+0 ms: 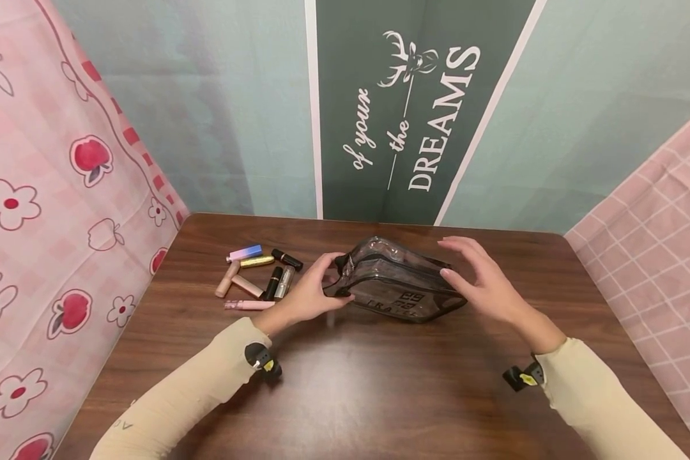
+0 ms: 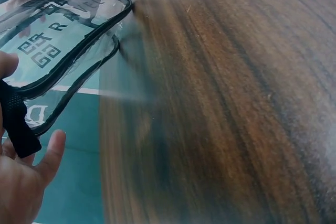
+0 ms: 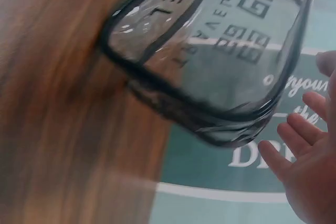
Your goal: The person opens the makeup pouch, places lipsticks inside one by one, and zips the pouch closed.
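A clear travel pouch [image 1: 399, 281] with black piping and dark lettering is held up at the middle of the table, its lettered side facing me. My left hand [image 1: 312, 289] grips the pouch's left end. In the left wrist view, a black fabric tab [image 2: 20, 121] at that end lies between the thumb and fingers of the left hand [image 2: 23, 184]. Beside the pouch's right end is my right hand [image 1: 485, 281], its fingers spread and loosely bent. In the right wrist view, the fingers of the right hand [image 3: 310, 156] are apart from the pouch's edge.
Several cosmetic tubes lie loosely left of my left hand, among them a blue-purple tube [image 1: 246, 253], a gold tube [image 1: 257, 262], a black tube [image 1: 287, 259] and a pink tube [image 1: 247, 305]. A printed cloth [image 1: 253, 128] hangs behind the wooden table [image 1: 345, 390].
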The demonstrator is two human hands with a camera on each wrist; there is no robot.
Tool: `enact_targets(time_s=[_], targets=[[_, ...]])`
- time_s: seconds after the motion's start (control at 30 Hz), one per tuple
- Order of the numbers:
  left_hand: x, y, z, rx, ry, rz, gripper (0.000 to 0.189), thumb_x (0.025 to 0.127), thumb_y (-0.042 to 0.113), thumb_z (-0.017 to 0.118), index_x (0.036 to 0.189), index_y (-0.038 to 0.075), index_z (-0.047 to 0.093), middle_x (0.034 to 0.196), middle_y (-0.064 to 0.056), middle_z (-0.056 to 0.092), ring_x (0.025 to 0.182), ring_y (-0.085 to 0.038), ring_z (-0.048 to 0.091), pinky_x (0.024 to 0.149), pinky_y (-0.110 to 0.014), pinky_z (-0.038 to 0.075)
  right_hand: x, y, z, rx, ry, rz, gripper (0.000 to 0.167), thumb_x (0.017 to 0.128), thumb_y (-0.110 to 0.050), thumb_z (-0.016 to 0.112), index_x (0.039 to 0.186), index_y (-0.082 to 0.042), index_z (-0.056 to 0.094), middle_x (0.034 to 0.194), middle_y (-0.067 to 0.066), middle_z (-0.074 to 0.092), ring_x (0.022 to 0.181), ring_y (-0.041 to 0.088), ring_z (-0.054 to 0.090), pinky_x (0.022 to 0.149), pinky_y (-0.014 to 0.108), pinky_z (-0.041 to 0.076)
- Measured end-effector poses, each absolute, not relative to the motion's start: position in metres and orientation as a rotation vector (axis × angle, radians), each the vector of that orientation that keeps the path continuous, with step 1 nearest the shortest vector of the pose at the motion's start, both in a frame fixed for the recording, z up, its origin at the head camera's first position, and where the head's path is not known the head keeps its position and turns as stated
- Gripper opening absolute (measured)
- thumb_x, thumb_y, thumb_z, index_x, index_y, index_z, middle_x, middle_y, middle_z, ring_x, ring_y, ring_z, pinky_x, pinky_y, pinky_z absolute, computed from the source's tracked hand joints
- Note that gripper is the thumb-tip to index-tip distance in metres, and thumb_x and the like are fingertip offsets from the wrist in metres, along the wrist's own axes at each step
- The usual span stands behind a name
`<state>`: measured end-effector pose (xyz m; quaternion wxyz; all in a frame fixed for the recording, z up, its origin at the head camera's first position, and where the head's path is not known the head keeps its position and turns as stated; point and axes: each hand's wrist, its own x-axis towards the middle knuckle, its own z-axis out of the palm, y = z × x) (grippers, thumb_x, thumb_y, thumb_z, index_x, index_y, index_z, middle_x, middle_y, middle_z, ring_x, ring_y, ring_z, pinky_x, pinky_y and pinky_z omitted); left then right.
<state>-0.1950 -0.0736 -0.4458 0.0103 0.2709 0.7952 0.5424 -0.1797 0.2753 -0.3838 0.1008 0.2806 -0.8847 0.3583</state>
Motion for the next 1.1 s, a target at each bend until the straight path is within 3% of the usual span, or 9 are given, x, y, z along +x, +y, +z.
enact_targets(time_s=[0.17,0.5,0.67,0.8,1.1], targets=[[-0.196,-0.073,-0.442,0.871,2.464,1.723,0.076,0.077,0.003,0.087,0.143,0.002,0.049,0.132,-0.016,0.054,0.120,-0.032,0.055,0.100,-0.052,0.050,-0.187,0.259,-0.365,0.914,-2.573,0.952,0.037,0.095,-0.005,0.070,0.131,-0.010,0.064,0.137,0.008,0.056,0.130,0.023,0.049,0.107,0.017,0.031],[-0.198,-0.069,-0.438,0.910,2.421,1.775,0.077,0.076,0.001,0.087,0.144,0.006,0.050,0.132,-0.014,0.055,0.121,-0.032,0.054,0.101,-0.058,0.047,-0.200,0.222,-0.322,1.102,-2.488,0.886,0.019,0.090,-0.004,0.075,0.107,-0.013,0.074,0.112,-0.003,0.064,0.108,0.013,0.058,0.095,0.026,0.043],[-0.199,-0.065,-0.433,0.945,2.429,1.766,0.077,0.076,0.003,0.088,0.144,0.007,0.051,0.129,-0.012,0.054,0.119,-0.026,0.054,0.101,-0.049,0.049,-0.204,0.200,-0.307,1.197,-2.504,0.867,0.013,0.091,-0.007,0.076,0.102,-0.013,0.076,0.102,-0.007,0.066,0.095,0.011,0.059,0.079,0.032,0.048],[-0.200,-0.063,-0.431,0.969,2.425,1.762,0.077,0.077,0.003,0.087,0.144,0.006,0.050,0.129,-0.012,0.054,0.119,-0.024,0.054,0.100,-0.044,0.051,-0.206,0.185,-0.299,1.250,-2.543,0.795,0.010,0.090,-0.009,0.077,0.099,-0.013,0.077,0.094,-0.007,0.065,0.082,0.012,0.056,0.067,0.030,0.048],[-0.201,-0.060,-0.428,1.045,2.432,1.755,0.071,0.078,0.005,0.086,0.140,0.004,0.051,0.127,-0.011,0.053,0.114,-0.023,0.054,0.097,-0.043,0.051,-0.210,0.152,-0.285,1.376,-2.688,0.477,0.004,0.090,-0.014,0.078,0.094,-0.014,0.078,0.081,-0.007,0.062,0.078,0.012,0.053,0.072,0.033,0.046]])
